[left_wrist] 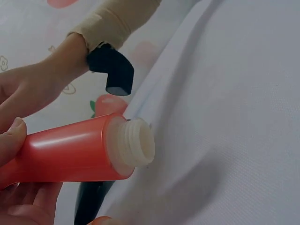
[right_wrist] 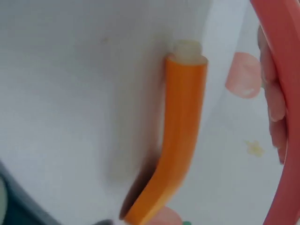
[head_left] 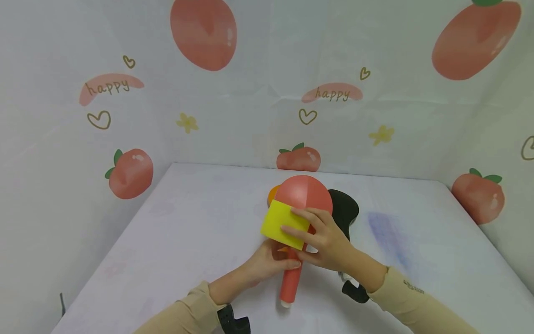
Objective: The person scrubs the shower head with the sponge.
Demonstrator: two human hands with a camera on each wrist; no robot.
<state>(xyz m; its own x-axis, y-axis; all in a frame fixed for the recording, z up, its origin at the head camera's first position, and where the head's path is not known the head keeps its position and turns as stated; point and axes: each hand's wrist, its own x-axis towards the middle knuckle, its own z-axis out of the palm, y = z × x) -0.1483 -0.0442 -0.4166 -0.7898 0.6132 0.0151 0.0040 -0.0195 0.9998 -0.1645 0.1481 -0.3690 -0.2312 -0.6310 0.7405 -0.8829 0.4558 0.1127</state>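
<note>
In the head view, a red paddle (head_left: 314,190) with a round head and a straight handle is held above the table. My left hand (head_left: 267,262) grips its handle (left_wrist: 70,152), which ends in a white threaded neck (left_wrist: 136,140). My right hand (head_left: 325,239) holds a flat yellow square pad (head_left: 281,225) against the front of the paddle, fingers spread over the pad and thumb near its lower edge. Part of the round head is hidden behind the pad and fingers. The right wrist view shows the paddle's red rim (right_wrist: 286,56) close up.
An orange object (right_wrist: 183,108) with a bent handle and pale end lies behind the paddle. Beside it, a black rounded object (head_left: 344,208) is partly covered by the paddle and right hand. A white cloth covers the table (head_left: 200,208); a fruit-printed backdrop (head_left: 250,102) stands behind.
</note>
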